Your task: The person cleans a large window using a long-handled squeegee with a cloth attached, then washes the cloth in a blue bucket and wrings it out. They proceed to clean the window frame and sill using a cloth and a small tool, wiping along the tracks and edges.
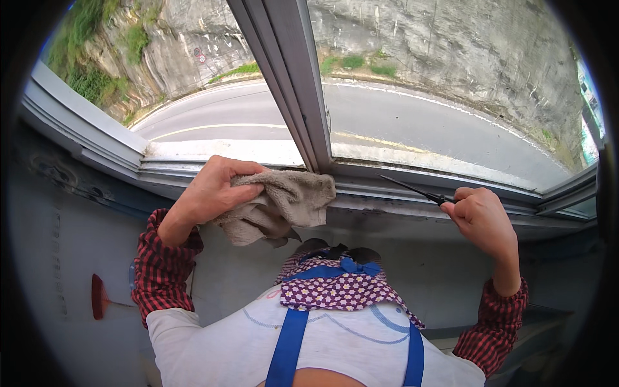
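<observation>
My left hand [217, 193] grips a bunched beige terry cloth [290, 198], which lies against the window track at the foot of the upright frame post [290, 82] and hangs over the sill's inner edge. To the right, my right hand [478, 215] is closed around the dark handle of a thin pointed tool [411, 187], perhaps a screwdriver or a knife. Its tip points left, above the metal window track [372, 193]. A gap separates the tool's tip from the cloth. My right palm and part of the handle are hidden by the fingers.
At the left, the window stands open, its sash frame [96, 126] angled towards the sill. The right pane [435, 111] shows a road and a rock wall outside. Below on the left, a red broom head [99, 296] is near the floor. A dark ledge [96, 191] runs beneath the sill.
</observation>
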Demonstrator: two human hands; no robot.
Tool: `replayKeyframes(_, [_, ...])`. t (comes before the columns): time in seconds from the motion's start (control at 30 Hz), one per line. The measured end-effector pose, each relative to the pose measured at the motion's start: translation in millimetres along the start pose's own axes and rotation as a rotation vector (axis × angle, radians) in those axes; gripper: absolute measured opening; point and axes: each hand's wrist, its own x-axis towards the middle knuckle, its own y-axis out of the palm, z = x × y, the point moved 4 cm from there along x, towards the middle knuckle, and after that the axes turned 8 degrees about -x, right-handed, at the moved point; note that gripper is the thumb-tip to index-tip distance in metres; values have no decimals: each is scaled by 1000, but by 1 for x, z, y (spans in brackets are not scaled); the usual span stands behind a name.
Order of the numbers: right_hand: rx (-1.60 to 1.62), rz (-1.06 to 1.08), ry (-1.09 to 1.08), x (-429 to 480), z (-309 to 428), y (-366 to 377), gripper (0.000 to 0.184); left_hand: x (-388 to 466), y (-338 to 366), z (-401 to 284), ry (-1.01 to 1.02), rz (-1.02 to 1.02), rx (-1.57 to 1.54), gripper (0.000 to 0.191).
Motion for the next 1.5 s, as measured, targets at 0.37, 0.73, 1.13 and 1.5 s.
replayKeyframes(0.37, [466, -73, -15, -70, -7, 37, 36, 50, 61, -108, 99, 262, -75, 23])
replayKeyframes(0.73, [113, -583, 720, -167, -20, 16, 28, 130, 176, -185, 425, 604, -199, 29])
replayKeyframes(1.13, [-617, -368, 1067, -184, -110, 10, 17, 252, 332, -183, 260, 637, -502, 38])
replayKeyframes(1.5, [-779, 412, 664, -125, -201, -17, 11, 222, 405, -106, 86, 540, -434, 68])
